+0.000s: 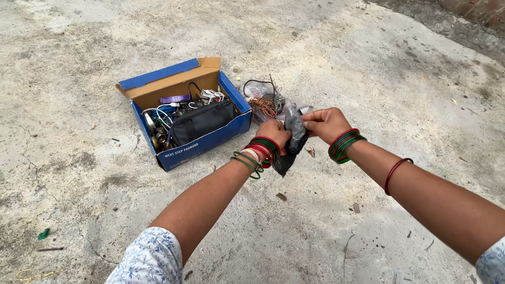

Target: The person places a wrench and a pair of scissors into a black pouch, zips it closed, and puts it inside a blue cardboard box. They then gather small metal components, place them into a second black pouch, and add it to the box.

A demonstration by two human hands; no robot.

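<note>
My left hand (273,132) and my right hand (325,123) both grip a dark grey plastic bag (293,141) held up between them above the concrete ground. The bag hangs down crumpled below my fingers. Red and green bangles ring both wrists. An open blue cardboard box (210,141) sits on the ground to the left of my hands, holding a black pouch (202,121), white and blue wires and small metal parts. Just behind my hands lies a tangle of copper wire (263,107) with black cable on clear plastic.
Rough concrete ground (368,63) spreads all around. A small green scrap (43,233) and a yellowish strand (37,275) lie at the lower left. Dry leaf bits are scattered near my arms. A brick edge (481,13) runs along the top right.
</note>
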